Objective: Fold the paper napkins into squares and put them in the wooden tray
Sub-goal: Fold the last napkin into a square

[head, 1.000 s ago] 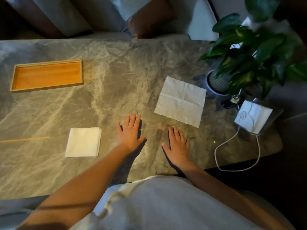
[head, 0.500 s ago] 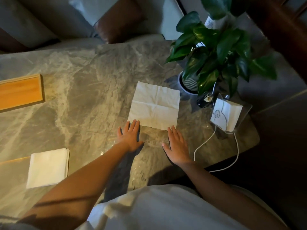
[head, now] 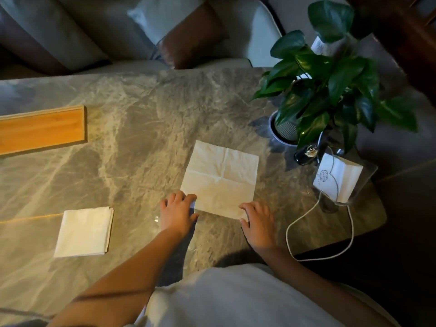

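An unfolded white napkin [head: 220, 178] with crease lines lies flat on the marble table [head: 132, 147], right of centre. My left hand [head: 178, 212] pinches its near left corner, which is slightly lifted. The near right corner is under the curled fingers of my right hand [head: 257, 220]. A stack of folded square napkins [head: 83, 231] lies at the near left. The wooden tray [head: 42, 131] sits at the far left, empty in the part that shows, its left end cut off by the frame.
A potted plant [head: 330, 74] stands at the right rear. Beside it are a small dark bottle [head: 304, 155] and a clear holder with napkins [head: 337, 178]. A white cable [head: 330, 232] loops over the table's right edge. A sofa with cushions [head: 191, 34] runs along the far side.
Both hands slid forward from flat on the table to the napkin's near corners and curled onto them. The view shifted, showing more of the tray.
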